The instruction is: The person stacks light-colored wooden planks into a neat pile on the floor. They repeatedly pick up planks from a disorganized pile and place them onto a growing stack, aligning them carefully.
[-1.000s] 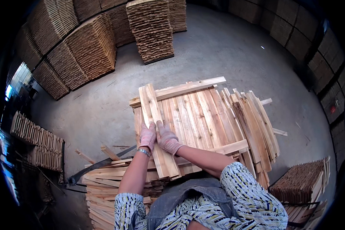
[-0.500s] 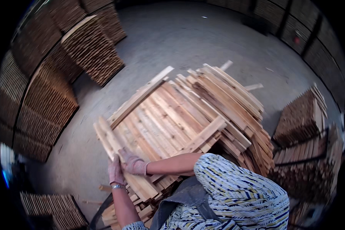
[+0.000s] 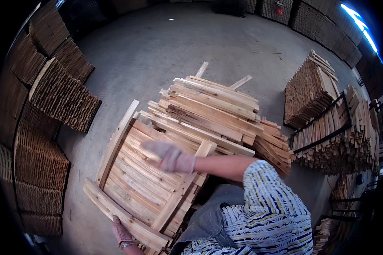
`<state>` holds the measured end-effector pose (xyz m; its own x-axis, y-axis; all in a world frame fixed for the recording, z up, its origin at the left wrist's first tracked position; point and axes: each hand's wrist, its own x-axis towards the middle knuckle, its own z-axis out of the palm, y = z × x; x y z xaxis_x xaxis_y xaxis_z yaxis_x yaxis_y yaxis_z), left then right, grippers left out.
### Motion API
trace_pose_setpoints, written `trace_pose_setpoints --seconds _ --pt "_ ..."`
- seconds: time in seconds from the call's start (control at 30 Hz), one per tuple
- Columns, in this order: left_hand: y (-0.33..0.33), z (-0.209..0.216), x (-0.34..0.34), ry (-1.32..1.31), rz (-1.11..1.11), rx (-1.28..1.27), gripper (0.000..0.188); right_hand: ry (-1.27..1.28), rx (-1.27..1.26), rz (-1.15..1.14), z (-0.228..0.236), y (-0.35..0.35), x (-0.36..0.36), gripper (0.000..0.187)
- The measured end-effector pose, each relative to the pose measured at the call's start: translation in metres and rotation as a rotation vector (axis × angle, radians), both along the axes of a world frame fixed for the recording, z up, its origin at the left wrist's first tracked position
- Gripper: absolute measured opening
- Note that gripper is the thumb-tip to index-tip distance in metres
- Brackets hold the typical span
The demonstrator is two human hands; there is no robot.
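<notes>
A neat layer of pale wooden slats (image 3: pixel 136 180) lies before me on a stack. Along its left side rests a wooden board (image 3: pixel 125 214), with my left hand (image 3: pixel 121 231), gloved, closed on its outer edge. A second board (image 3: pixel 117 146) lies at the far side of the layer, and a third board (image 3: pixel 183 187) lies at the near right side. Over the slats hovers my right hand (image 3: pixel 170 157), also gloved and blurred by motion; its fingers look stretched out, and no wood shows in them.
A loose pile of planks (image 3: pixel 212 106) adjoins the slats on the far right, with two plank ends sticking out beyond it. Tall timber stacks (image 3: pixel 40 174) line the left. More bundled timber (image 3: pixel 310 93) stands at right, beside a black metal frame (image 3: pixel 323 127).
My right hand has left the left-hand board and moved right, over the slats. My left hand has slid to that board's outer edge. The view has turned toward the right.
</notes>
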<state>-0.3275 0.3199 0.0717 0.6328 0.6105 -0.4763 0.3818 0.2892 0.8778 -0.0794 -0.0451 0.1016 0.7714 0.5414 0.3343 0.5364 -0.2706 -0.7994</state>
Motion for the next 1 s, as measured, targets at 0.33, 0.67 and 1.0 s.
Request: trace_pose_setpoints --seconds 0.33,0.67,1.0 --pt "-0.053 0.054 0.034 0.307 -0.033 0.093 0.074 0.229 -0.865 -0.645 -0.096 -0.259 0.127 0.107" --pt "-0.036 0.031 0.024 0.169 0.069 0.035 0.064 0.342 -0.969 -0.5 -0.076 -0.273 0.147 0.093" --pt "-0.014 0.007 0.009 0.157 0.076 0.176 0.064 0.42 -0.974 -0.486 -0.081 -0.256 0.139 0.091"
